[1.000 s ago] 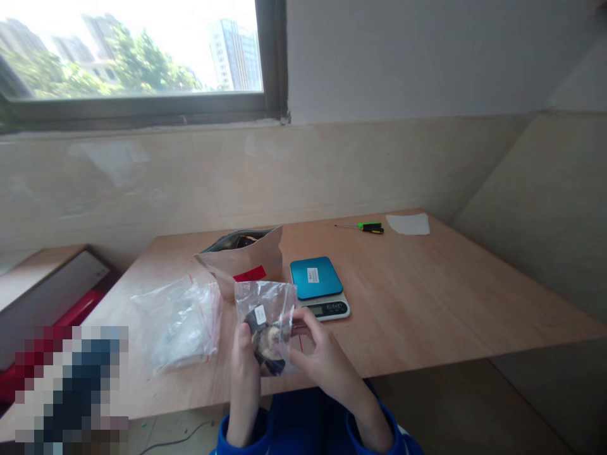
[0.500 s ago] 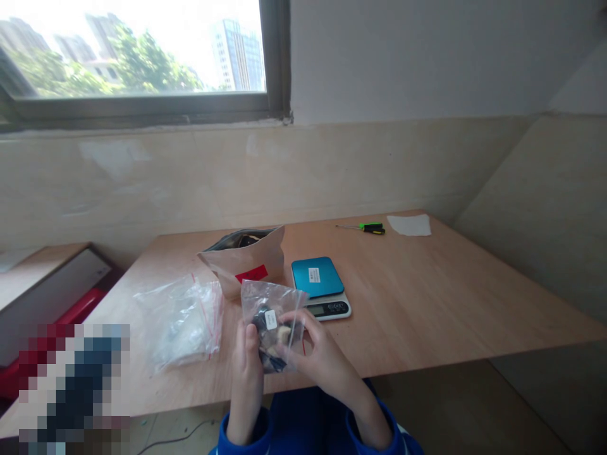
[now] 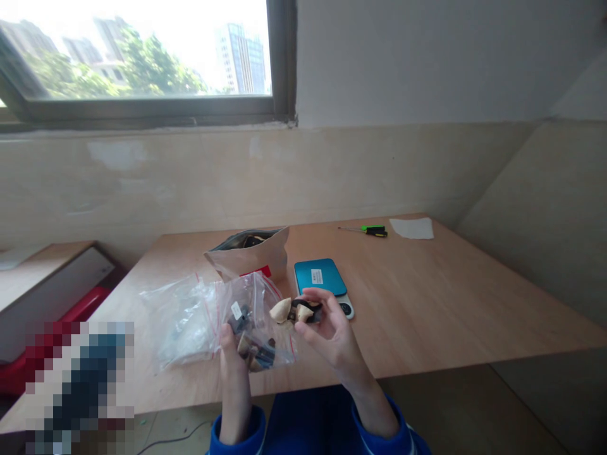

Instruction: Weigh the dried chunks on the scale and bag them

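My left hand [image 3: 231, 354] is closed on a clear zip bag [image 3: 258, 297] that has a small white label and holds several dark and tan pieces. In my right hand [image 3: 334, 332] are a few tan and dark brown broken pieces [image 3: 281, 311], gripped between thumb and fingers just right of the bag. They look like bits of shell or dried slices; I cannot tell the exact kind. Behind that hand lies a kitchen scale [image 3: 320, 278] with a blue plate, its display partly covered. An open kraft pouch [image 3: 251, 258] with a red label stands behind the zip bag.
Left of my left hand lie clear zip bags [image 3: 183, 322]. Toward the wall are two screwdrivers [image 3: 374, 230] with green and yellow-black handles, beside a white sheet of paper [image 3: 412, 228]. A red object [image 3: 90, 308] sits beyond the table's left edge.
My right hand has come away from the zip bag to the right, now holding tan and dark pieces. My left hand has shifted left with the bag, which is tilted.
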`<move>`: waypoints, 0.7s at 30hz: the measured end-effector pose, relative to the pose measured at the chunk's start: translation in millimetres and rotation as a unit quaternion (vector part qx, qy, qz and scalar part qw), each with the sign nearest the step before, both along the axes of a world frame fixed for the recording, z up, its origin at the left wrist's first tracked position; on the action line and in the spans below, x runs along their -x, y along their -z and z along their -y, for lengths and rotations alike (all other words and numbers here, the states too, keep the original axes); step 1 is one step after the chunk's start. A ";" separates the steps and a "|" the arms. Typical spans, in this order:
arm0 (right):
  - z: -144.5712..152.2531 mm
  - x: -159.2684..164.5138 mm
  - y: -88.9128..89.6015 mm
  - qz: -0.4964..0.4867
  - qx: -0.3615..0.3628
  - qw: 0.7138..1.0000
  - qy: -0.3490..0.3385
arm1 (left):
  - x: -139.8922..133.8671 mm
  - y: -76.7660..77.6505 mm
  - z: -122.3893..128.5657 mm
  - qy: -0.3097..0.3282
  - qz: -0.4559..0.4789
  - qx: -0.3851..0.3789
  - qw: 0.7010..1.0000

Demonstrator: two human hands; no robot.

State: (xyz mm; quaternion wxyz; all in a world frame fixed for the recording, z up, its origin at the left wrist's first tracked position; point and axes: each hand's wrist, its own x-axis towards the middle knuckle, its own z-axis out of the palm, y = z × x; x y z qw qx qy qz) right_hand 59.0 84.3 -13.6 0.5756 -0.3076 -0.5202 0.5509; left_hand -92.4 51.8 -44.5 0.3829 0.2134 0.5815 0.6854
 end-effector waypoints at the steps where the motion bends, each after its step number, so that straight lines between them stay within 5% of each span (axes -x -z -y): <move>1: -5.5 -0.2 -7.5 -0.001 -0.012 1.000 -0.003 | 1.6 -2.0 0.5 -0.008 0.008 0.003 1.000; 5: -44.2 9.5 -53.5 0.012 -0.117 0.993 -0.016 | 10.1 -7.9 3.3 -0.037 0.032 -0.005 0.999; 10: -103.9 47.1 -98.3 0.102 -0.288 0.951 -0.041 | 15.8 -10.4 7.8 -0.056 0.040 -0.006 0.998; 15: -133.6 73.0 -96.9 0.239 -0.357 0.894 -0.125 | 12.8 -10.8 10.0 -0.029 0.071 -0.018 0.997; 21: -130.5 72.6 -91.4 0.261 -0.350 0.881 -0.184 | 16.1 -7.7 8.3 -0.042 0.070 -0.002 0.997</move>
